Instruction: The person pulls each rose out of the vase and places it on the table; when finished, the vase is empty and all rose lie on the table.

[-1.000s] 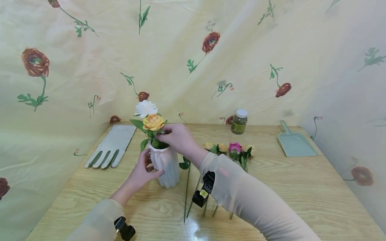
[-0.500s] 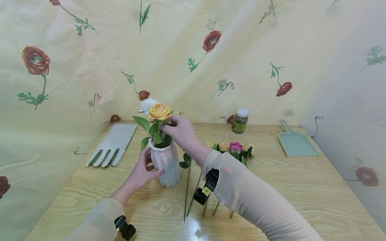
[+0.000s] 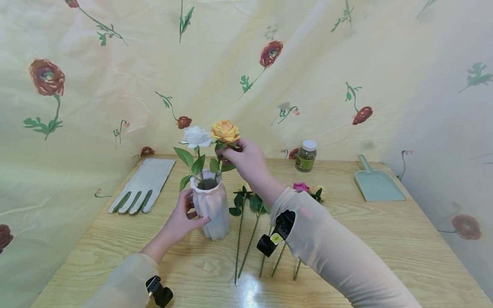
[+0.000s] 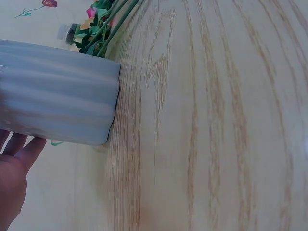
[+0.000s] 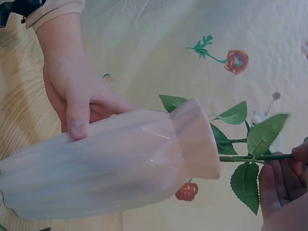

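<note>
A white fluted vase [image 3: 212, 209] stands upright on the table. My left hand [image 3: 180, 222] grips its side, fingers behind and thumb in front. Above the rim, my right hand [image 3: 250, 167] pinches the stem of a yellow-orange rose [image 3: 225, 131] just under the bloom. That green stem [image 5: 274, 156] runs down into the vase mouth in the right wrist view; its lower end is hidden inside. To its left a white flower [image 3: 196, 137] with green leaves stands in the same vase, untouched. In the left wrist view the vase [image 4: 57, 91] hides part of my left hand [image 4: 14, 173].
Several loose flowers, one a pink rose [image 3: 300, 187], lie right of the vase, partly under my right forearm. A white-lidded jar [image 3: 306, 157] stands at the back. Grey-white gloves [image 3: 144, 186] lie at the left, a pale green dustpan [image 3: 379, 185] at the right.
My right hand has moved up and right with the yellow-orange rose, which now stands higher and apart from the white flower. My left hand keeps its hold on the vase.
</note>
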`<state>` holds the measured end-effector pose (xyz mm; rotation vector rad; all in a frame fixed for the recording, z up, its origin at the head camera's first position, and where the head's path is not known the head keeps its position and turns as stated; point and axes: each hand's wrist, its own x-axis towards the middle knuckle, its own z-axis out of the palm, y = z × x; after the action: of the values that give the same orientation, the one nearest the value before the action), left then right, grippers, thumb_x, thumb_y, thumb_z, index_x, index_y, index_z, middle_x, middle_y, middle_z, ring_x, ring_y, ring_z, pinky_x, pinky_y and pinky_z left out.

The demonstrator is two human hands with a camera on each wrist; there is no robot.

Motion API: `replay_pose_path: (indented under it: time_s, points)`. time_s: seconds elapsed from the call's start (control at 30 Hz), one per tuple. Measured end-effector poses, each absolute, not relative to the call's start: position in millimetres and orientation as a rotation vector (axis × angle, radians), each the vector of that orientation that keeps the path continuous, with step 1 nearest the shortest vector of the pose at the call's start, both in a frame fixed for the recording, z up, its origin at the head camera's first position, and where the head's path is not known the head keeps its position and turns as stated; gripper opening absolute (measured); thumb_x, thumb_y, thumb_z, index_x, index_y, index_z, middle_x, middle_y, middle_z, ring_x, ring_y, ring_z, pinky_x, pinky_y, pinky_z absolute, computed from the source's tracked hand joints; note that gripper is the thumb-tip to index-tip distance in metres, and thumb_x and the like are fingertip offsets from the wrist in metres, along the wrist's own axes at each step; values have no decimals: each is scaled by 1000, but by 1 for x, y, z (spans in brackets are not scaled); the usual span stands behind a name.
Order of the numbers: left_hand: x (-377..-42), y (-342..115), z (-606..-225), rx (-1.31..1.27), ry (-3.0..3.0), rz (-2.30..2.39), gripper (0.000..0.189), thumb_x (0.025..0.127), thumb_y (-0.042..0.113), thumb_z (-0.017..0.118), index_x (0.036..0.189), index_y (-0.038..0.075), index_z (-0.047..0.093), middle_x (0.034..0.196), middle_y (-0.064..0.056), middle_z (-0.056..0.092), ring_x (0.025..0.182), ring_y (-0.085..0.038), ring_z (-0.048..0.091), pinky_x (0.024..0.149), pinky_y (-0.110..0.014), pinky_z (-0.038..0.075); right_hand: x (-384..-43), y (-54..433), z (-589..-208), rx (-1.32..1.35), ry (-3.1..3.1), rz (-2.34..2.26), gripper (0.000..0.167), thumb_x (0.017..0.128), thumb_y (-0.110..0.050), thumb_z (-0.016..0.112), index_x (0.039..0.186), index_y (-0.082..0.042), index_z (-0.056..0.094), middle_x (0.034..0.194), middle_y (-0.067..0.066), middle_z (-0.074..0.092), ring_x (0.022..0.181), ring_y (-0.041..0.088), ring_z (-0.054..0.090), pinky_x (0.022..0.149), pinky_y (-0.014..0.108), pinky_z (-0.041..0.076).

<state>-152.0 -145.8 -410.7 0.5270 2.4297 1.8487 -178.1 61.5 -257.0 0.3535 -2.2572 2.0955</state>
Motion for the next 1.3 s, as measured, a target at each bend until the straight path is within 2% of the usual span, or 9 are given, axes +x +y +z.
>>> replay_pose_path:
  time_s: [0.53,0.63,0.77,0.9,1.17,1.3]
  points:
    - [-153,-145,-411,557,2430,1851,82,78,4,74,139,8,19,133,-22,36,116,-35,44,97,-47,41,-178,99,-240,267,-1902,2349,23,94,-7,54,115,3,54,97,15,64,85,21,64,81,32,53]
    - [-152,-145,-411,549,2433,1850,83,78,4,74,139,9,18,132,-22,37,116,-35,44,97,-47,41,-178,106,-241,238,-1801,2422,17,95,-6,53,111,1,53,97,13,63,82,19,62,80,29,52]
    - [-151,-145,-411,534,2421,1853,84,78,3,74,140,10,18,131,-21,37,116,-35,44,98,-47,40,-179,115,-243,237,-1622,2519,4,95,-3,52,97,-4,49,98,12,58,84,18,59,78,25,52]
    - [-150,-145,-411,527,2407,1859,84,78,3,74,140,10,18,130,-21,37,117,-35,44,98,-46,40,-179,124,-245,221,-1465,2573,11,94,1,51,88,-5,44,96,11,55,84,18,58,75,24,52]
    - [-151,-146,-411,530,2414,1860,84,78,3,74,140,10,18,130,-21,38,116,-34,44,97,-44,41,-182,154,-252,105,-1221,2616,8,90,5,55,96,1,51,86,10,60,73,17,62,71,25,54]
    - [-152,-146,-412,536,2416,1860,84,78,3,75,140,10,18,130,-22,38,116,-35,44,98,-45,41,-183,173,-260,32,-1135,2649,8,89,5,56,94,1,51,82,10,63,71,18,63,72,26,55]
